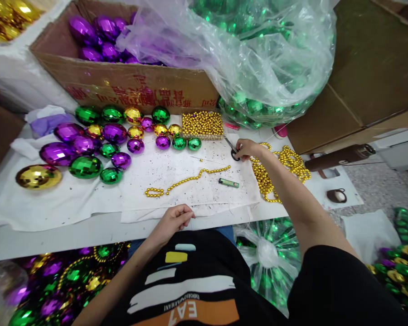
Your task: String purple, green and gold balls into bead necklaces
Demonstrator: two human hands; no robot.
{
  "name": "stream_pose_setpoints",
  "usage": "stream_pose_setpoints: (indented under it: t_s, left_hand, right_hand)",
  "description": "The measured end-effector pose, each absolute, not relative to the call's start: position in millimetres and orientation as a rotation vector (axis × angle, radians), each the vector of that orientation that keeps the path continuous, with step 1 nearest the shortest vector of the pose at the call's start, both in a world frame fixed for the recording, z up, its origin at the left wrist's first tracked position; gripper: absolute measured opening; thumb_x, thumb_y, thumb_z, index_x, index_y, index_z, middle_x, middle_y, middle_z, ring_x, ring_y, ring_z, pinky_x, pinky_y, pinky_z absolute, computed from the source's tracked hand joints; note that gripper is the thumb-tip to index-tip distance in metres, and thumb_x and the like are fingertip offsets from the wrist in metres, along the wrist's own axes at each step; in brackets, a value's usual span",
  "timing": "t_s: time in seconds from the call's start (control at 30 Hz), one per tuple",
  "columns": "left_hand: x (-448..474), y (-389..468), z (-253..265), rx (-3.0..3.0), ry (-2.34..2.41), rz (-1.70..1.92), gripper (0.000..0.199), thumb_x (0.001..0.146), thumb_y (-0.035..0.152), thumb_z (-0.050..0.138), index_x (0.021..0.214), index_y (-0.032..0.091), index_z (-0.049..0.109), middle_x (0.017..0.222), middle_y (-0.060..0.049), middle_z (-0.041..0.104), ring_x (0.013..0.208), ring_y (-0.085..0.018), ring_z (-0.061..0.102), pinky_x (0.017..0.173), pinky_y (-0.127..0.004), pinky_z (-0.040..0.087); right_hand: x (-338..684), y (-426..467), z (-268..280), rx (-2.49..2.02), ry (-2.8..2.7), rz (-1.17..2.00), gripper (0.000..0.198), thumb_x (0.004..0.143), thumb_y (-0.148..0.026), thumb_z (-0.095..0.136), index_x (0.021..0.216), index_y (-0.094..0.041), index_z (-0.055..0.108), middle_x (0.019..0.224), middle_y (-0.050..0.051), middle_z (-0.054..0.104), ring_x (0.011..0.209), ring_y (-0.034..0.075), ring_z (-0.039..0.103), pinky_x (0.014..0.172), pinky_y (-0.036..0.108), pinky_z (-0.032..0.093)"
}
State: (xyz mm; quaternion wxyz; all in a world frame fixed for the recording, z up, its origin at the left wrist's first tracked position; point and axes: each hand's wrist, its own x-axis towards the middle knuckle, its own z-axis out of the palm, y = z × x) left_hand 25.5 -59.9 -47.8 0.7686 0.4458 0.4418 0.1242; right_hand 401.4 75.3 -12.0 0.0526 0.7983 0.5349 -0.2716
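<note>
My right hand [247, 149] is closed at the black handles of a pair of scissors [235, 155], whose blades point to the tray of small gold beads [202, 124]. My left hand [177, 219] is curled with thumb and fingers together at the table's near edge; whatever it may hold is hidden. Between my hands, a short gold bead string [187, 180] lies on the white cloth, looped at its left end. A green lighter [229, 183] lies to its right. A thin needle-like wire [209, 160] rests behind the string.
Shiny purple, green and gold egg-shaped beads [85, 145] cover the cloth's left side. Behind stand a cardboard box [122, 81] of purple ones and a plastic bag [272, 68] of green ones. Gold bead strands [265, 176], a dark bottle [340, 157] and a small brown pouch [336, 195] lie right.
</note>
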Motion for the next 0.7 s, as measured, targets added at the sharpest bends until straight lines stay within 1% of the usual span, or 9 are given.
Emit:
stream_pose_setpoints:
  t_s: [0.13, 0.2, 0.27, 0.3, 0.4, 0.47, 0.57, 0.63, 0.7]
  left_hand:
    - [25, -60, -47, 0.974, 0.955, 0.290, 0.038, 0.080, 0.053, 0.067, 0.077, 0.016, 0.059, 0.059, 0.005, 0.049, 0.052, -0.006, 0.037, 0.050, -0.020, 0.024]
    - [26, -58, -46, 0.973, 0.953, 0.302, 0.038, 0.080, 0.053, 0.067, 0.077, 0.016, 0.058, 0.059, 0.005, 0.048, 0.052, -0.006, 0.036, 0.050, -0.020, 0.024]
    - [27, -57, -45, 0.974, 0.943, 0.301, 0.038, 0.081, 0.052, 0.067, 0.078, 0.016, 0.058, 0.060, 0.005, 0.048, 0.052, -0.006, 0.035, 0.050, -0.020, 0.024]
    - [27, -57, -45, 0.980, 0.935, 0.294, 0.037, 0.081, 0.052, 0.066, 0.078, 0.016, 0.059, 0.060, 0.005, 0.048, 0.052, -0.006, 0.036, 0.049, -0.020, 0.024]
    - [25, -56, -46, 0.999, 0.933, 0.264, 0.036, 0.083, 0.052, 0.066, 0.082, 0.016, 0.061, 0.062, 0.005, 0.049, 0.053, -0.006, 0.037, 0.050, -0.020, 0.025]
    - [21, -56, -49, 1.006, 0.953, 0.254, 0.036, 0.084, 0.052, 0.065, 0.084, 0.016, 0.062, 0.062, 0.005, 0.050, 0.053, -0.006, 0.038, 0.050, -0.019, 0.025]
    - [15, -55, -54, 1.019, 0.988, 0.270, 0.037, 0.084, 0.053, 0.066, 0.085, 0.016, 0.062, 0.064, 0.004, 0.051, 0.054, -0.006, 0.040, 0.049, -0.018, 0.025]
    - [12, -54, -55, 1.029, 0.999, 0.287, 0.038, 0.084, 0.054, 0.066, 0.085, 0.017, 0.062, 0.064, 0.004, 0.051, 0.054, -0.006, 0.041, 0.048, -0.018, 0.025]
    - [10, -52, -54, 1.048, 0.983, 0.300, 0.037, 0.085, 0.053, 0.066, 0.085, 0.017, 0.063, 0.064, 0.004, 0.052, 0.053, -0.006, 0.042, 0.048, -0.018, 0.025]
  right_hand:
    - [369, 54, -8, 2.473, 1.771, -0.784, 0.013, 0.081, -0.025, 0.072, 0.085, -0.016, 0.066, 0.066, 0.000, 0.065, 0.060, 0.012, 0.058, 0.060, 0.023, 0.041]
    - [336, 35, -17, 2.452, 1.879, -0.809, 0.014, 0.085, -0.031, 0.067, 0.081, -0.017, 0.067, 0.072, 0.001, 0.068, 0.067, 0.013, 0.059, 0.063, 0.024, 0.040]
    - [299, 15, -30, 2.449, 1.957, -0.815, 0.019, 0.085, -0.036, 0.067, 0.077, -0.018, 0.066, 0.077, 0.003, 0.069, 0.073, 0.015, 0.060, 0.066, 0.025, 0.039]
    - [282, 7, -37, 2.467, 1.983, -0.798, 0.020, 0.085, -0.036, 0.067, 0.077, -0.018, 0.066, 0.082, 0.005, 0.070, 0.077, 0.016, 0.060, 0.067, 0.026, 0.038]
    - [251, -9, -51, 2.557, 2.043, -0.748, 0.013, 0.089, -0.025, 0.056, 0.083, -0.018, 0.066, 0.095, 0.007, 0.071, 0.086, 0.017, 0.061, 0.072, 0.026, 0.038]
    - [253, -15, -49, 2.619, 2.070, -0.738, 0.014, 0.090, -0.021, 0.053, 0.083, -0.019, 0.065, 0.094, 0.005, 0.071, 0.084, 0.016, 0.061, 0.072, 0.025, 0.039]
    - [288, -35, -27, 2.736, 2.051, -0.690, 0.016, 0.090, -0.026, 0.054, 0.080, -0.019, 0.064, 0.082, 0.002, 0.069, 0.074, 0.014, 0.060, 0.069, 0.023, 0.041]
    - [321, -62, -2, 2.846, 1.983, -0.577, 0.019, 0.090, -0.029, 0.052, 0.079, -0.018, 0.064, 0.078, 0.003, 0.067, 0.071, 0.015, 0.058, 0.068, 0.025, 0.041]
    - [354, -95, 23, 2.907, 1.922, -0.471, 0.020, 0.087, -0.029, 0.053, 0.076, -0.018, 0.064, 0.077, 0.005, 0.067, 0.074, 0.017, 0.058, 0.069, 0.028, 0.041]
